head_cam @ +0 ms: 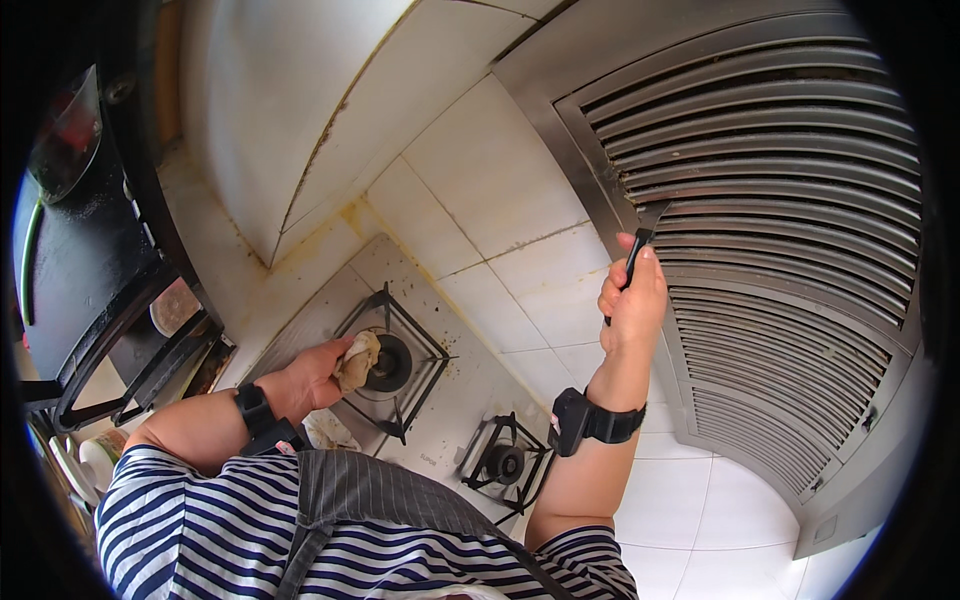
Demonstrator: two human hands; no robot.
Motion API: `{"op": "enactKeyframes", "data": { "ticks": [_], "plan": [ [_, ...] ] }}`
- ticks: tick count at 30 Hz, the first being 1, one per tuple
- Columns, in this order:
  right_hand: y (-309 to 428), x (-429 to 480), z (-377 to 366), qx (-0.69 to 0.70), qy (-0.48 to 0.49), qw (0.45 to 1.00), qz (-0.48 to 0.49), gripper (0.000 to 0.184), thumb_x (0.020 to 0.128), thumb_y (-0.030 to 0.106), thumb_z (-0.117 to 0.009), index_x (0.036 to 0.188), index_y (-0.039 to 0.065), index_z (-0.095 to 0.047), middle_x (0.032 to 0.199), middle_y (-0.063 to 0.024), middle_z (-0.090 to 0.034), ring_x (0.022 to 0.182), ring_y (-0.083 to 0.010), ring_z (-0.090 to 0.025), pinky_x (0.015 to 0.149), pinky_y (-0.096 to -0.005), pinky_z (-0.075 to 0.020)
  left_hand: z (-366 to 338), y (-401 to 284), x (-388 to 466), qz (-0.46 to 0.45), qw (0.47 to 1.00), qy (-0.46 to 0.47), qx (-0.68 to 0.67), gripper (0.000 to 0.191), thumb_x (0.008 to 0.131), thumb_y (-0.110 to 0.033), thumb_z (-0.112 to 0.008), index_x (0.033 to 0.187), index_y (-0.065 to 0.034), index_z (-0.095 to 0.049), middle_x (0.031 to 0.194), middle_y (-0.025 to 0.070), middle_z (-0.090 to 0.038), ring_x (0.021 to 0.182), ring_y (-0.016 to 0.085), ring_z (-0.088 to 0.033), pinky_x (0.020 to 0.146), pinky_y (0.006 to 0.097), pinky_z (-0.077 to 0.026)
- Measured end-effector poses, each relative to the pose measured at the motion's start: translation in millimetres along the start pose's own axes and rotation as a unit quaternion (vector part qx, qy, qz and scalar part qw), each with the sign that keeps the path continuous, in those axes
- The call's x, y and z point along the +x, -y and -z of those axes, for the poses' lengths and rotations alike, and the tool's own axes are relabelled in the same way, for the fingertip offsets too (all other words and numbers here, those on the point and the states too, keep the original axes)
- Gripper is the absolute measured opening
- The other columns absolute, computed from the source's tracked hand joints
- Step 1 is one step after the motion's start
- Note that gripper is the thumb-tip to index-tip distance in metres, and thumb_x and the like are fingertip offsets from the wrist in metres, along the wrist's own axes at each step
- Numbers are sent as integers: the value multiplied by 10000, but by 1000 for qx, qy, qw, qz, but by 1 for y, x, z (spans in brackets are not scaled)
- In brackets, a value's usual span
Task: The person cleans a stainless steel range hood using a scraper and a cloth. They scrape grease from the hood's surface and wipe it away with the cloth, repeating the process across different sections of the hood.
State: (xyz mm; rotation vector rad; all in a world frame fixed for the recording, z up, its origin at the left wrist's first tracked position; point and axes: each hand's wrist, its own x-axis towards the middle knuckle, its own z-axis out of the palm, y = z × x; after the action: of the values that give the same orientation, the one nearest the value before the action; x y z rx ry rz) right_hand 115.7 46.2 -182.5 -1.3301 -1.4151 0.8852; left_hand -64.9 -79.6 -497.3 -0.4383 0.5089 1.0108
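My right hand is raised and closed around the black handle of a scraper. Its metal blade meets the slats at the left edge of the range hood's upper grille. Dark grime lines the gaps near the blade. Lower down, my left hand grips a crumpled, stained cloth above the gas stove, beside the larger burner. Brown crumbs lie scattered on the steel around that burner's pan support.
A smaller burner sits to the right on the stove. Another stained cloth lies near my left wrist. White wall tiles with yellow grease stand behind. A black rack with kitchenware is at far left; the lower hood grille is at right.
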Motion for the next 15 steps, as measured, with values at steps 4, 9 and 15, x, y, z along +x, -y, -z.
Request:
{"op": "enactKeyframes", "data": {
  "ticks": [4,9,15],
  "plan": [
    [2,-2,-6,103,23,994,-13,336,1020,297,-352,1091,17,-524,625,15,-400,450,-46,-286,396,-218,-220,3,1,3,12,1000,5,-4,292,1015,-239,-428,1052,2,-589,906,104,-656,662,163,-652,576,236,-571],
    [-3,-3,-15,51,4,998,-34,339,1016,311,-362,1087,22,-525,626,17,-396,453,-49,-286,400,-218,-220,8,2,7,5,1000,21,4,301,1013,-250,-435,1084,11,-568,939,108,-655,706,176,-657,602,249,-577],
    [9,-3,-10,34,1,999,-37,347,1014,309,-371,1115,15,-523,623,21,-392,451,-50,-286,397,-215,-223,8,3,4,-1,1000,26,-4,302,1020,-227,-412,1070,30,-561,921,138,-650,697,180,-655,581,237,-577]
  ]
}}
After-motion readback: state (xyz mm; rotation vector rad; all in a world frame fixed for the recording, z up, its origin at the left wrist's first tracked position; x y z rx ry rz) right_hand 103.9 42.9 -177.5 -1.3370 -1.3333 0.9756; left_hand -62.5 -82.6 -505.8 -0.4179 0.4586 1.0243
